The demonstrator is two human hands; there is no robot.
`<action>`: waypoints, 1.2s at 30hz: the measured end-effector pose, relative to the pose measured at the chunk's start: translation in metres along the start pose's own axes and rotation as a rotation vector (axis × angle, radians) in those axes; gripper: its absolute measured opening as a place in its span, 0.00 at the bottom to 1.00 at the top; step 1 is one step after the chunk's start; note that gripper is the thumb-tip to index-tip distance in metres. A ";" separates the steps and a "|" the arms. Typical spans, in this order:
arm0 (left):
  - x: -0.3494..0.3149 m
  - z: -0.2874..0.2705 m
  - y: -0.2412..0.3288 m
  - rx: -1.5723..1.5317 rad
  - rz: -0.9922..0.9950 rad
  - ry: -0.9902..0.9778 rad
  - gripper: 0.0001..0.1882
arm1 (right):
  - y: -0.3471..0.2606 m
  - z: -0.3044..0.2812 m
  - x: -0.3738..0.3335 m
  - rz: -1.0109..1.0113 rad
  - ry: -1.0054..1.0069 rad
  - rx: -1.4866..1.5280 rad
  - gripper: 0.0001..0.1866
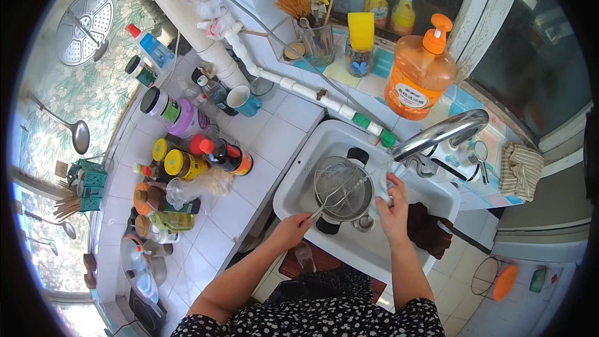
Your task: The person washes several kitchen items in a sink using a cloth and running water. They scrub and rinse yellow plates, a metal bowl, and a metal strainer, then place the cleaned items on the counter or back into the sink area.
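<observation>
Over the white sink [299, 168], my left hand [292, 229] grips the handle of a wire mesh strainer [340, 187], whose round basket hangs above a dark pot in the basin. My right hand [393, 209] is closed around a small pale object under the spout of the chrome faucet [440, 132]; what it is cannot be made out. A dark brown cloth [429, 229] lies in the basin just right of that hand.
A large orange pump bottle [421, 72] stands on the sill behind the sink. Sauce bottles and jars [187, 156] crowd the tiled counter at left, with a blue mug [243, 100] near the white pipe. A striped towel [521, 168] hangs at right.
</observation>
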State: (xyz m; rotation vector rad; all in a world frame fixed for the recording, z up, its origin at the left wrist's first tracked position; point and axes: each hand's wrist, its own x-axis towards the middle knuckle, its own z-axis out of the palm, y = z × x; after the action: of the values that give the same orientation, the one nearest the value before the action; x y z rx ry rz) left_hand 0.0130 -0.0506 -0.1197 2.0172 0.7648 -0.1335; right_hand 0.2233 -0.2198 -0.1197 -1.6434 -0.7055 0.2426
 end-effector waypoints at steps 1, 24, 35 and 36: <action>0.001 -0.001 0.010 0.008 0.042 0.019 0.15 | -0.012 0.012 0.002 -0.112 -0.046 -0.133 0.11; -0.014 0.001 0.077 0.070 0.218 0.147 0.12 | -0.062 0.065 0.031 -0.244 -0.046 -0.763 0.20; -0.038 -0.004 0.095 0.100 0.160 0.131 0.14 | -0.005 0.036 0.061 0.299 0.075 -0.201 0.27; -0.033 0.001 0.092 0.089 0.156 0.153 0.14 | -0.007 0.045 0.050 0.176 0.145 -0.386 0.26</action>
State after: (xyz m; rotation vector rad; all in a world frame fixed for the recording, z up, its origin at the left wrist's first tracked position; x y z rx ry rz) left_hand 0.0388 -0.1000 -0.0396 2.1816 0.7038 0.0795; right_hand 0.2365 -0.1539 -0.1109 -2.0724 -0.5184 0.1142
